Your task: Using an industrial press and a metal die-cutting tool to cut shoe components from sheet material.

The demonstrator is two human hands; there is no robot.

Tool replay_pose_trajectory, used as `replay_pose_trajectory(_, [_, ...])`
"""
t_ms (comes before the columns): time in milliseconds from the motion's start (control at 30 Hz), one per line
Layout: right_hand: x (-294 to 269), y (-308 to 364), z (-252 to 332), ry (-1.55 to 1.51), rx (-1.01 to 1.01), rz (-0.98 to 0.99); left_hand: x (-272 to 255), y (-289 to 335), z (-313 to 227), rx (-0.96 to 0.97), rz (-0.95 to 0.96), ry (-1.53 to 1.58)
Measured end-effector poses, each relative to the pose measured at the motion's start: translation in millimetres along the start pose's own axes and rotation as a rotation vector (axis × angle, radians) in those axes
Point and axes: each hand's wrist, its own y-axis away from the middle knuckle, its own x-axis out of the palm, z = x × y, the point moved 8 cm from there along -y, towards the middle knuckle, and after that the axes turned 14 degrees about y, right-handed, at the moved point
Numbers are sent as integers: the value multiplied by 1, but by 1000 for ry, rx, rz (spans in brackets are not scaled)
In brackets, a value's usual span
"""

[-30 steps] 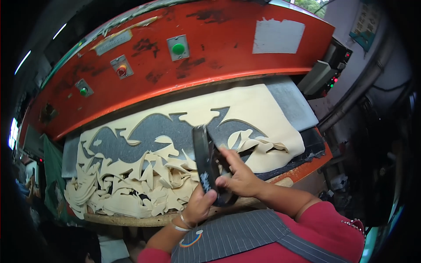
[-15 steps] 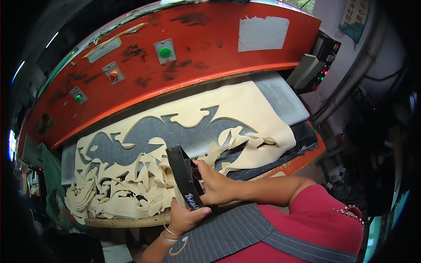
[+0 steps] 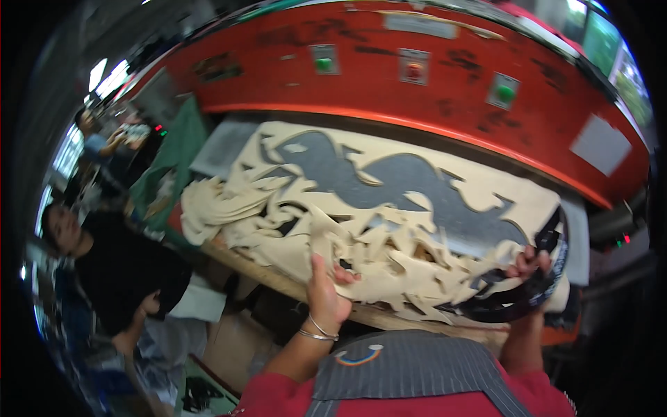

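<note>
My right hand point(image 3: 529, 265) is wrapped round a black curved cutting die point(image 3: 554, 240). It holds the die over the right end of a cream sheet point(image 3: 479, 182) with large curved shapes cut out of it. My left hand point(image 3: 328, 297), a bracelet at its wrist, is at the front edge of the work table, closed on an upright cream cut piece point(image 3: 322, 233). The fingers are slightly blurred. Loose cream offcuts point(image 3: 396, 260) lie heaped between the two hands. Grey board point(image 3: 396, 177) shows through the cut-outs.
A red press beam point(image 3: 375, 76) with green and red buttons spans the back. Stacked cream scraps point(image 3: 208, 208) hang at the table's left end, beside a green cloth point(image 3: 174, 149). A person in black point(image 3: 121, 264) is close on the left; another is farther back.
The view has swung left. My left hand has let go of the cutting die and taken hold of a cream piece. My right hand has carried the die to the right.
</note>
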Motion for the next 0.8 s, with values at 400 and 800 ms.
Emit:
replay_pose_trajectory(400, [-65,-11,-97,674,333,-529,58,-105,-274,296,449,78])
replay_pose_trajectory(800, [-42,-20,-120,1177,310,-331,-25,-151,-329,1167,-57,-1101])
